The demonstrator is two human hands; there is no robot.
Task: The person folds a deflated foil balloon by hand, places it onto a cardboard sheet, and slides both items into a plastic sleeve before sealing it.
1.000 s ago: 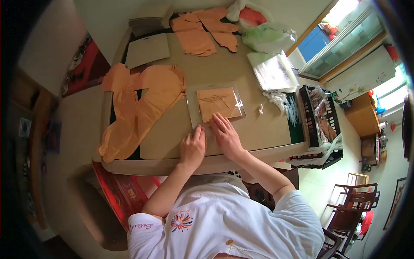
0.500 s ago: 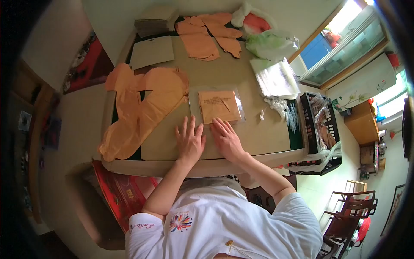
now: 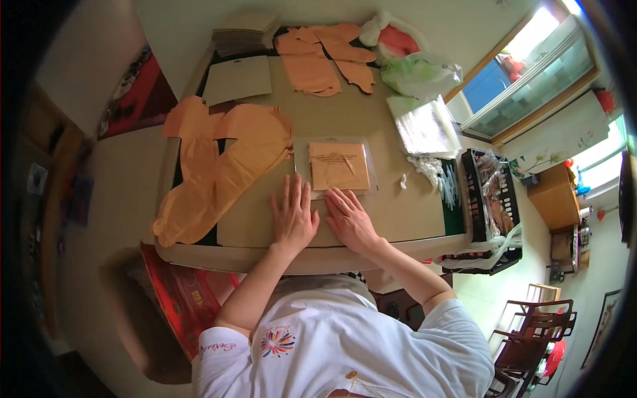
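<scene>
My left hand [image 3: 294, 217] lies flat on the table, fingers apart, its fingertips by the lower left corner of a clear plastic bag [image 3: 373, 174]. Inside this bag is a folded orange foil balloon [image 3: 332, 174] with small dark print. My right hand [image 3: 352, 220] rests palm down, its fingertips at the bag's lower edge. Neither hand grips anything. To the left a large flat orange foil balloon [image 3: 199, 166] is spread out, uninflated, apart from my left hand.
More flat orange foil pieces [image 3: 312, 63] lie at the back beside a grey card [image 3: 237, 79] and a card stack [image 3: 244, 34]. On the right are clear bags [image 3: 424, 126], white ties [image 3: 428, 169], thin straws [image 3: 450, 186], a green-white plastic bag [image 3: 421, 73] and a black crate [image 3: 491, 199].
My right hand's fingertips have slid slightly back from the folded balloon to the bag's lower edge. My left hand has stayed nearly in place. The camera view has shifted slightly.
</scene>
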